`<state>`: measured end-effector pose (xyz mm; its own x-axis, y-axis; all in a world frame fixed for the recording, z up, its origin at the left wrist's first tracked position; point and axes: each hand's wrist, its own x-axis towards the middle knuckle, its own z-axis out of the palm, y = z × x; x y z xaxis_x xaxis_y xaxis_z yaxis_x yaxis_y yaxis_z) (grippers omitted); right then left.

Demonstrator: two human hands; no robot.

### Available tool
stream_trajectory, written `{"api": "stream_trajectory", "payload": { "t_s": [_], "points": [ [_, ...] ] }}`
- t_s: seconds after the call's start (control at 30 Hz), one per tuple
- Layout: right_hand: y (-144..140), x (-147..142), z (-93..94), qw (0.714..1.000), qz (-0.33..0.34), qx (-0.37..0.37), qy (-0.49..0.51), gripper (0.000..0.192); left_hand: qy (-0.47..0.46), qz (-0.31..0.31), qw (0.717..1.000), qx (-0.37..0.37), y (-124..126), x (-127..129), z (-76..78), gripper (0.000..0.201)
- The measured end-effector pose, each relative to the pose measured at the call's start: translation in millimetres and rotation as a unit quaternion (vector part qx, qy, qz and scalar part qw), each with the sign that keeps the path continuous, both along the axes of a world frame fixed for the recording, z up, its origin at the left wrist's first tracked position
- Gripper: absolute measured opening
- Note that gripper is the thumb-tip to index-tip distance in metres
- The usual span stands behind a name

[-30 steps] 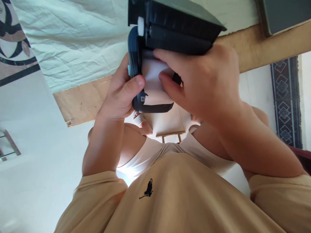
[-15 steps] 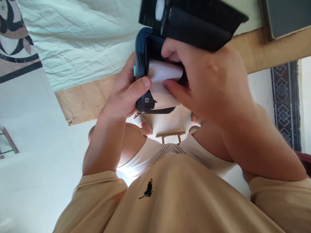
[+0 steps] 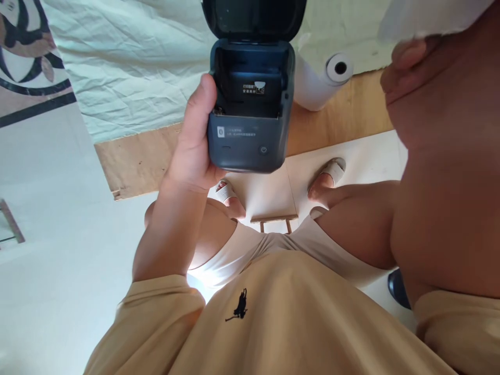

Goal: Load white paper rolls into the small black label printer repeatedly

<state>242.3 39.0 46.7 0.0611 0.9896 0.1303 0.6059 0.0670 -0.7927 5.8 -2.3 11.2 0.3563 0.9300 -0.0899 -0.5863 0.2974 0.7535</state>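
The left hand (image 3: 193, 148) holds a small dark blue-grey plastic label printer (image 3: 250, 104) up over the lap, in front of the table edge. The fingers are curled around the printer's left side and underneath it, so they are mostly hidden; the thumb (image 3: 201, 104) lies pressed along the left edge of the casing, its tip level with the open paper bay. The printer's hinged lid (image 3: 253, 18) stands swung up and back, and the bay below it shows a dark interior with a small white printed sticker (image 3: 253, 87). The front face, with a round power button (image 3: 263, 150), points toward the person.

The right hand (image 3: 422, 67) is raised close to the camera at the upper right, large and blurred. It seems to be closed on something white (image 3: 429, 15) at the top edge of the view, probably paper, though the blur keeps me from telling what it is or how the fingers grip it. This hand is well apart from the printer.

Behind the printer, a white paper roll with a dark core (image 3: 322, 78) lies on its side on the light wooden table (image 3: 133, 161), just beside the printer's right edge in the view. A crumpled pale green cloth (image 3: 128, 67) covers the table farther back.
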Motion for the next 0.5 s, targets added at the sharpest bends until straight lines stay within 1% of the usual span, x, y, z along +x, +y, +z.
{"api": "stream_trajectory", "payload": {
  "t_s": [0.03,0.07,0.1,0.13,0.17,0.2,0.23,0.27,0.33,0.37,0.43,0.47,0.5],
  "points": [
    [0.7,2.8,-2.8,0.999,-0.02,-0.012,0.034,0.055,-0.009,-0.011,1.0,-0.009,0.9,-0.9,2.2,0.067],
    [-0.5,4.6,-4.9,0.994,-0.06,-0.015,0.095,0.043,-0.016,-0.018,1.0,-0.018,1.6,-1.6,4.0,0.065],
    [-3.0,5.8,-6.9,0.981,-0.1,-0.018,0.162,0.031,-0.019,-0.026,0.999,-0.028,2.2,-2.2,5.1,0.063],
    [-6.0,6.8,-8.8,0.966,-0.134,-0.013,0.219,0.026,-0.02,-0.029,0.999,-0.034,2.7,-2.6,5.4,0.06],
    [-9.0,8.2,-11.1,0.952,-0.159,-0.002,0.263,0.026,-0.022,-0.031,0.999,-0.035,3.0,-2.8,5.0,0.057],
    [-11.4,10.3,-13.7,0.945,-0.168,0.003,0.281,0.028,-0.022,-0.028,0.999,-0.032,3.2,-2.6,4.2,0.054],
    [-12.8,13.4,-16.8,0.949,-0.164,0.013,0.269,0.027,-0.019,-0.025,0.999,-0.027,3.2,-2.1,3.2,0.051],
    [-13.3,17.5,-20.3,0.959,-0.149,0.029,0.241,0.024,-0.015,-0.023,0.999,-0.02,3.1,-1.5,2.1,0.049],
    [-11.6,27.7,-28.0,0.979,-0.102,0.099,0.145,0.021,-0.005,-0.014,1.0,-0.007,3.0,0.0,0.8,0.046],
    [-9.7,33.2,-31.9,0.983,-0.08,0.145,0.085,0.022,0.0,-0.012,1.0,-0.006,2.9,0.6,0.6,0.046],
    [-5.1,42.7,-38.5,0.971,-0.052,0.227,-0.048,0.032,0.0,-0.01,1.0,-0.002,3.0,1.3,0.9,0.048],
    [-3.0,46.1,-41.0,0.964,-0.048,0.239,-0.103,0.038,-0.002,-0.014,1.0,0.0,3.2,1.4,1.3,0.048],
    [-1.2,48.4,-42.9,0.959,-0.051,0.242,-0.138,0.045,-0.004,-0.018,1.0,-0.001,3.4,1.4,1.5,0.048]
  ]
}}
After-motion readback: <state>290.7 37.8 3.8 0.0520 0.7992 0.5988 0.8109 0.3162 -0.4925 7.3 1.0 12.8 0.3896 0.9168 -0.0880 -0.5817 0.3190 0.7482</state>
